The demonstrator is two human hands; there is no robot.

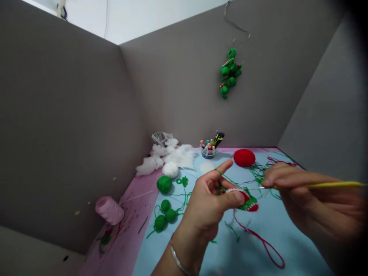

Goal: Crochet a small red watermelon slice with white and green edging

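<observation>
My left hand [211, 201] pinches a small crochet piece [249, 203] in red, green and white between thumb and fingers. Its index finger is raised, with green yarn running over it to the piece. In my right hand [310, 199] is a crochet hook [330, 185] with a yellow handle; its thin metal shaft reaches left to the top edge of the piece. The hook's tip is hidden at the stitches. A red yarn tail [267, 245] hangs from the piece and loops on the blue mat [247, 257].
Green yarn balls [164, 184], a white yarn ball [170, 170] and white stuffing [179, 155] lie left. A pink yarn cone [109, 210] stands at the far left. Behind are a tub of thread spools [208, 150] and red yarn [244, 157]. Green crochet pieces [230, 73] hang on the grey partition.
</observation>
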